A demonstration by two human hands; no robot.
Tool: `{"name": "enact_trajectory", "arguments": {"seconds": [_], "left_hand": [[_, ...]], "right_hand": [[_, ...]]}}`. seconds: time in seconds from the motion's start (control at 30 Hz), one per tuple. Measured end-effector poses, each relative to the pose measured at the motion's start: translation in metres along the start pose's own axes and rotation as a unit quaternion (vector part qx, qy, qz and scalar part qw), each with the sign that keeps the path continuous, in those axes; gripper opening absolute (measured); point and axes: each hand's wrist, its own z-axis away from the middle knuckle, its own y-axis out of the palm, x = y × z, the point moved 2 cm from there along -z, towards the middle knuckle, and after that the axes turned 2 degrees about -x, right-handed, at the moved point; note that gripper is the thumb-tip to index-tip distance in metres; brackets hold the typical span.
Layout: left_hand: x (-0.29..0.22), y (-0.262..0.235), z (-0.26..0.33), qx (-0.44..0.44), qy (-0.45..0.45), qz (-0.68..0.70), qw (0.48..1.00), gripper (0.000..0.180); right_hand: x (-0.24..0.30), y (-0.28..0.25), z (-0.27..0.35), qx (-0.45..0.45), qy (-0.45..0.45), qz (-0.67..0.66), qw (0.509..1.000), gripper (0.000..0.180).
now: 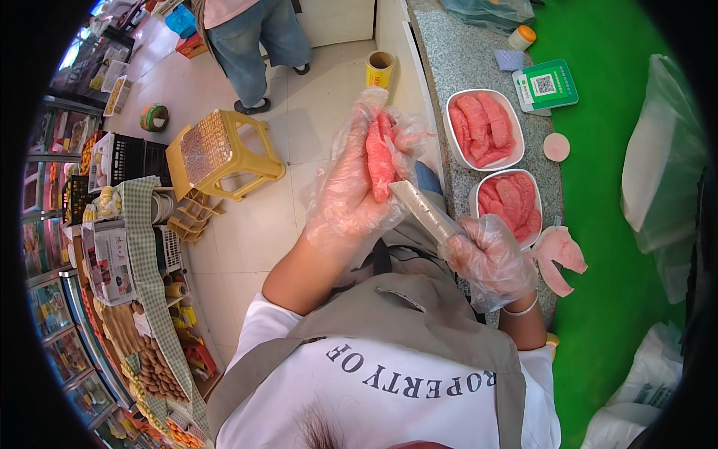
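Note:
In a clear plastic glove, my left hand (345, 198) holds a peeled pink pomelo segment (379, 161) upright, its fingers curled round it. My right hand (490, 258), also gloved, grips a knife (426, 211) with a flat silvery blade. The blade's squared tip reaches the lower end of the segment, and I cannot tell whether it touches. Two white boxes hold several pomelo pieces: one farther box (451, 136) and one nearer box (474, 198), just beyond my right hand. Beside that hand lies a cut piece of pomelo rind (559, 253).
A speckled grey counter (441, 45) runs along my right, bordered by a green surface (598, 224). On it are a round rind slice (556, 147), a code stand (548, 84) and an orange-lidded jar (522, 37). Left are a yellow stool (224, 153), produce shelves and a standing person (258, 41).

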Motion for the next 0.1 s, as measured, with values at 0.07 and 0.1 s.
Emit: {"name": "enact_trajectory", "arguments": {"seconds": [0.07,0.1], "left_hand": [[0.0019,0.0009,0.0,-0.02,0.028,-0.009,0.999,0.03],[0.0044,0.0025,0.0001,-0.031,0.043,-0.014,0.999,0.029]], "right_hand": [[-0.0004,-0.0021,-0.0003,0.01,-0.018,0.017,1.0,0.029],[0.0018,-0.0029,-0.0011,0.025,-0.026,0.041,0.999,0.028]]}}
